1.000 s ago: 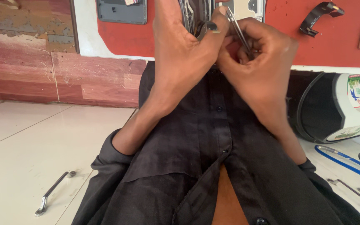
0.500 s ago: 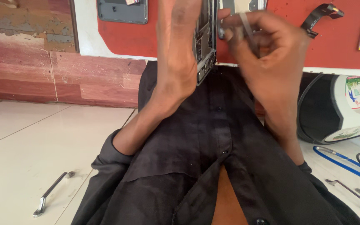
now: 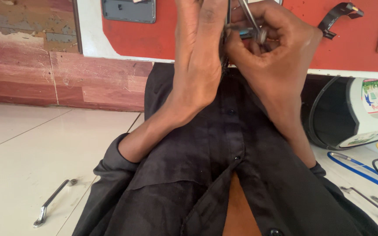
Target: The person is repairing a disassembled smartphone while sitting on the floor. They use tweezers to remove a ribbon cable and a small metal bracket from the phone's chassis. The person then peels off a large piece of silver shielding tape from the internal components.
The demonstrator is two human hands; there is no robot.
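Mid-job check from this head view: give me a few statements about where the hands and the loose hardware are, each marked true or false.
1. The right hand grips slim shiny metal pliers near the top of the frame. True.
2. The left hand rests flat on the floor. False: it is raised against a thin dark flat part beside the right hand.
3. A silver metal pull handle lies on the pale tiled floor at lower left. True.
4. The panel behind the hands is green. False: the red panel is red.
5. Blue cable lies on the floor at the right. True.
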